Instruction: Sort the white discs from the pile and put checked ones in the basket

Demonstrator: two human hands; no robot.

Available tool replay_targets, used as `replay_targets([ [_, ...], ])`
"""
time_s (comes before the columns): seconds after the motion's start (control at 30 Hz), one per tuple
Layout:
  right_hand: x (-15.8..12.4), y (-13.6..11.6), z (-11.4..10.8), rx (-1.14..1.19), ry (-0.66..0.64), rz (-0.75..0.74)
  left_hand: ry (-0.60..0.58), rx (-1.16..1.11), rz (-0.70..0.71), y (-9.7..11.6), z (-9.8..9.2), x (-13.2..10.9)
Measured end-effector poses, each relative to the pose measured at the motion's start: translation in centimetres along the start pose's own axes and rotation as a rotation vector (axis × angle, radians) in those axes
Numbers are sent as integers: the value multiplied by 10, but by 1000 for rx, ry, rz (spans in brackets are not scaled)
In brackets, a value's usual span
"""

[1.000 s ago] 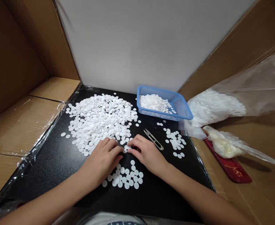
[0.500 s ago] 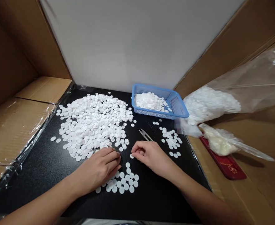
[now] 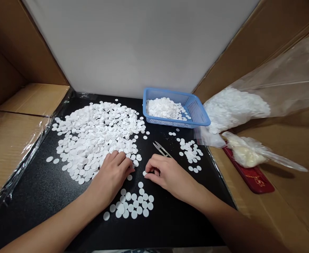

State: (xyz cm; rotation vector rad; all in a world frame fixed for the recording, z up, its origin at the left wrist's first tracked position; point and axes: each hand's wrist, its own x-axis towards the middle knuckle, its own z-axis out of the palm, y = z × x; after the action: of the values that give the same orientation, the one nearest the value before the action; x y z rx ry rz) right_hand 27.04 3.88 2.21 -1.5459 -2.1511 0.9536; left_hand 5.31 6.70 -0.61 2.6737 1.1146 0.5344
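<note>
My left hand is at the near right edge of a big heap of white round discs, its fingers curled together; whatever lies between the fingertips is hidden. One loose disc lies just below those fingertips. Across a small gap, my right hand pinches the edge of a small white disc between thumb and forefinger. Nearer to me, a loose group of flat discs is spread on the black tabletop. Thread snips lie right behind my right hand.
A blue mesh basket holding more discs stands at the back. A small disc cluster lies on the right. Beyond it are a clear bag of white pieces, a smaller knotted bag and a red case. Cardboard walls flank the table.
My left hand has moved away from me toward the heap, uncovering discs of the near group and a loose one. My right hand keeps its pinch. The view has shifted slightly.
</note>
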Motion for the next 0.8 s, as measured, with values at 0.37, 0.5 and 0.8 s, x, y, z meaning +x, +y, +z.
replay_targets([
  [0.37,9,9,0,166,108,126,23,-142,-67,-2,-9,0],
  [0.5,12,13,2,149,106,148,16,-128,-103,-4,-9,1],
  [0.8,3,6,3,-29,33,-96,59,-216,-152,-8,-15,-6],
])
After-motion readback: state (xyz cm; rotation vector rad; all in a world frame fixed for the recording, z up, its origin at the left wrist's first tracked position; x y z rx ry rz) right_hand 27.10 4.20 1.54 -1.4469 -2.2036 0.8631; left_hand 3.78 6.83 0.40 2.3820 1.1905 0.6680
